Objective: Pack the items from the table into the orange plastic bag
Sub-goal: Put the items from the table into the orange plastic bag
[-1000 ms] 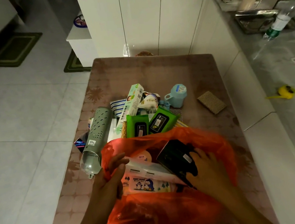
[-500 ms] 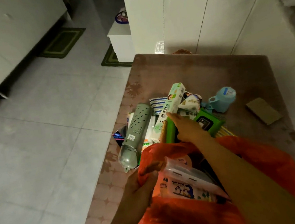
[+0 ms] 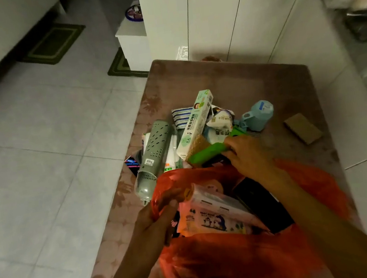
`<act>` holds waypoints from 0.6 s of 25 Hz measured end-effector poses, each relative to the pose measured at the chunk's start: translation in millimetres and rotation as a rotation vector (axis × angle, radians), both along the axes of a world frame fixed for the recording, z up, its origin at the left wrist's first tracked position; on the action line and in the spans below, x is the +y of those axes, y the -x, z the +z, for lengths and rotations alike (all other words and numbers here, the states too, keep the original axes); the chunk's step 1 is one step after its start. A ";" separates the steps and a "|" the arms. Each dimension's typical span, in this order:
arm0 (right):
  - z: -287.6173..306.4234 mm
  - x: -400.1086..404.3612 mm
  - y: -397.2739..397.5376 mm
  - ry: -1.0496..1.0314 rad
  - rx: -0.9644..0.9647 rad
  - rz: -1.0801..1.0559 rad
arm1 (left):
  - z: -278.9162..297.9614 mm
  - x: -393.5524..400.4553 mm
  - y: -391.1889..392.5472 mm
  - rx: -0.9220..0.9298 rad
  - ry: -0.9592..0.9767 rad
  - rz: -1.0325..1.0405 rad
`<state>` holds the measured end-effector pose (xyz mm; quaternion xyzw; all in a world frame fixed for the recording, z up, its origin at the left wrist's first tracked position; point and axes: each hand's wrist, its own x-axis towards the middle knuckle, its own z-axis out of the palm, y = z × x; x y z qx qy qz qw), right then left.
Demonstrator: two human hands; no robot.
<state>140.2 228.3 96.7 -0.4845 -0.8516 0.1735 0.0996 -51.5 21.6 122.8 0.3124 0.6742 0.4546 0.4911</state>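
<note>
Above orange bag (image 3: 239,259): right hand (image 3: 248,156) grips green pack (image 3: 207,154), long axis left-right; left hand (image 3: 157,216) pinches rim.

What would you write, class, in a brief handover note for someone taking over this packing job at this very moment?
Left hand grips the orange bag rim, holding it open.
Right hand grips a green wipes pack, lifted over the pile.
Done: penguin wipes pack and a black item are in the bag.
Left on the table: grey perforated tube, long white box, blue cup, brown sponge, other small packs.
</note>
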 end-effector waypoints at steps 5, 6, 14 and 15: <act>55.2 -75.0 -80.7 0.323 0.861 -0.274 | 31.3 -6.7 -7.3 0.064 -0.219 -0.054; 53.3 -87.2 -87.8 0.468 1.052 -0.288 | 36.3 -7.3 -8.7 0.105 -0.266 -0.072; -55.5 -131.9 -36.9 1.113 0.630 -0.471 | 53.4 -11.8 -25.1 0.162 -0.322 -0.215; -68.4 -135.4 -30.1 1.000 0.508 -0.517 | 50.8 -12.9 -26.4 0.172 -0.324 -0.234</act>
